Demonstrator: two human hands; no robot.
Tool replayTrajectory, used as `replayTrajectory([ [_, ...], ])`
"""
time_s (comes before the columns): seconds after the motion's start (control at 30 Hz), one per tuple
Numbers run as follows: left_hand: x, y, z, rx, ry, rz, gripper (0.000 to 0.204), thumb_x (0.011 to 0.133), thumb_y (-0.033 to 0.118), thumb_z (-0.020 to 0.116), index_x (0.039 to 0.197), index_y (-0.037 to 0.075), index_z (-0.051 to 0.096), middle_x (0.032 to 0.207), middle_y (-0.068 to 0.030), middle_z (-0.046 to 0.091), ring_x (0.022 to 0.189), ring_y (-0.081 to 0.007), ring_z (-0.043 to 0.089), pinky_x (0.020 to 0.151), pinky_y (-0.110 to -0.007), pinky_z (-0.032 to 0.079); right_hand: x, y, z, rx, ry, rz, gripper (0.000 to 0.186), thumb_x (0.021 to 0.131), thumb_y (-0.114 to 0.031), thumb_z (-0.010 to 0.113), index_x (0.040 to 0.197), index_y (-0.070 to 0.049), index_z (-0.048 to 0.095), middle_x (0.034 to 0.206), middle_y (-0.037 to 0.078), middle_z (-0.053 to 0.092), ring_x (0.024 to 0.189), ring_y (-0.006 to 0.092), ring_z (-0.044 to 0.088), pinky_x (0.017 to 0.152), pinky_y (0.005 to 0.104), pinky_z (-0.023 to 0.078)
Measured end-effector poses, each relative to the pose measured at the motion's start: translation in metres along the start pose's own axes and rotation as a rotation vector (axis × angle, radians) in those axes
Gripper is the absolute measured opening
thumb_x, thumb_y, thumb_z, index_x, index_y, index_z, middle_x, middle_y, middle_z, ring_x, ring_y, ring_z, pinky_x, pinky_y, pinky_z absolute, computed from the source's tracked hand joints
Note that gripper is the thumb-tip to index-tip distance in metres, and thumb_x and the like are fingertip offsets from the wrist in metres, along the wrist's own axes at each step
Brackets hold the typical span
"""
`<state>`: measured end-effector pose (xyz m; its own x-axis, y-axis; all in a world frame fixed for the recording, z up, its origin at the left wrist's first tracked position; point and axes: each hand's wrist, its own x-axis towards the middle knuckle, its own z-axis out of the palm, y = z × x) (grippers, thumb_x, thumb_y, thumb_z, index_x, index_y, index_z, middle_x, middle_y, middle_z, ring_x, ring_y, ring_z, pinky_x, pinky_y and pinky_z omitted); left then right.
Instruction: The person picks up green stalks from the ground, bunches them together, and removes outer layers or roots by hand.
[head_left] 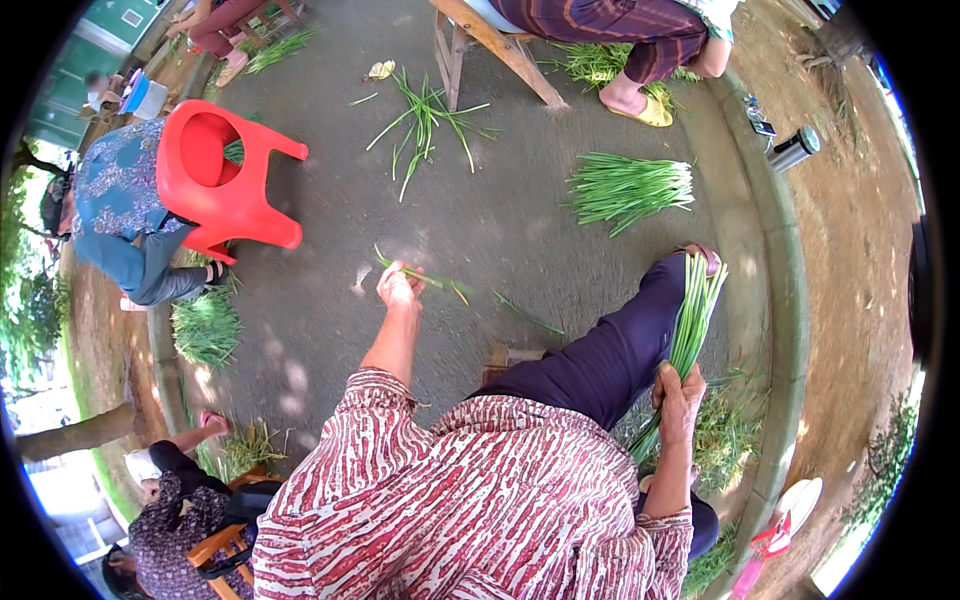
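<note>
My left hand (pixel 400 285) is out over the concrete, closed on a few thin green stems (pixel 443 283), one with a yellowish tip. My right hand (pixel 676 395) grips a bundle of long green stalks (pixel 697 305) with pale ends pointing up, held along my dark-trousered leg. A tidy pile of stalks (pixel 625 187) lies on the ground beyond my right foot. Looser stems (pixel 420 130) are scattered farther forward, and a single stem (pixel 530 312) lies between my hands.
A red plastic chair (pixel 275 190) and a person (pixel 120 190) are at left. Other people (pixel 570 20) sit ahead and lower left, among green piles (pixel 205 325). A concrete curb (pixel 785 260) runs down the right, with a steel flask (pixel 795 147) and a hat (pixel 795 505) beside it.
</note>
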<state>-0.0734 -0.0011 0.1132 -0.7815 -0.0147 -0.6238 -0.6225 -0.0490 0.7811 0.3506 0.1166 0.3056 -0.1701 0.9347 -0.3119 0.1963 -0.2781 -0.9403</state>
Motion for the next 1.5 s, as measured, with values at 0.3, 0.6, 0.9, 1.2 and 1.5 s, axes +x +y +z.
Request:
replayTrajectory([
  [0.3,0.070,-0.028,-0.003,0.102,0.017,0.529,0.007,0.084,0.010,0.057,0.087,0.005,0.061,0.070,-0.0059,0.058,0.055,-0.0180,0.056,0.043,-0.028,0.047,0.009,-0.008,0.007,-0.091,-0.071,-0.083,0.012,0.085,-0.013,0.061,0.082,-0.005,0.053,0.055,-0.003,0.046,0.043,0.0049,0.041,0.039,0.0218,0.032],
  [0.6,0.049,0.039,-0.001,1.191,0.183,0.264,0.037,0.090,0.034,0.048,0.106,0.006,0.065,0.126,-0.0165,0.049,0.114,-0.0362,0.051,0.094,-0.053,0.039,0.014,-0.034,0.011,-0.147,-0.113,-0.024,0.022,0.085,-0.023,0.067,0.083,-0.006,0.054,0.055,-0.004,0.046,0.042,0.0049,0.040,0.038,0.0206,0.032],
  [0.9,0.104,0.048,0.035,1.237,0.211,0.492,0.038,0.091,0.029,0.046,0.095,-0.004,0.064,0.094,-0.0244,0.064,0.091,-0.0397,0.062,0.080,-0.047,0.049,-0.016,-0.058,-0.007,-0.236,-0.097,0.128,0.017,0.078,-0.014,0.064,0.081,-0.002,0.052,0.055,-0.001,0.048,0.041,0.0056,0.040,0.038,0.0213,0.030],
  [1.2,0.150,0.057,0.058,1.022,0.290,0.252,0.046,0.091,0.037,0.043,0.110,-0.002,0.061,0.103,-0.0196,0.064,0.092,-0.0345,0.063,0.081,-0.043,0.048,-0.024,-0.085,0.001,-0.092,-0.069,0.247,0.026,0.075,-0.016,0.070,0.082,-0.003,0.049,0.053,0.001,0.045,0.034,0.0068,0.037,0.032,0.0218,0.030],
  [1.5,0.181,0.046,0.067,0.890,0.324,0.135,0.038,0.092,0.032,0.048,0.121,0.009,0.058,0.103,-0.0131,0.064,0.091,-0.0269,0.063,0.076,-0.040,0.050,-0.051,-0.081,-0.032,-0.038,-0.098,0.397,0.042,0.069,-0.014,0.076,0.099,-0.001,0.050,0.058,0.004,0.050,0.043,0.0136,0.049,0.036,0.0254,0.039],
])
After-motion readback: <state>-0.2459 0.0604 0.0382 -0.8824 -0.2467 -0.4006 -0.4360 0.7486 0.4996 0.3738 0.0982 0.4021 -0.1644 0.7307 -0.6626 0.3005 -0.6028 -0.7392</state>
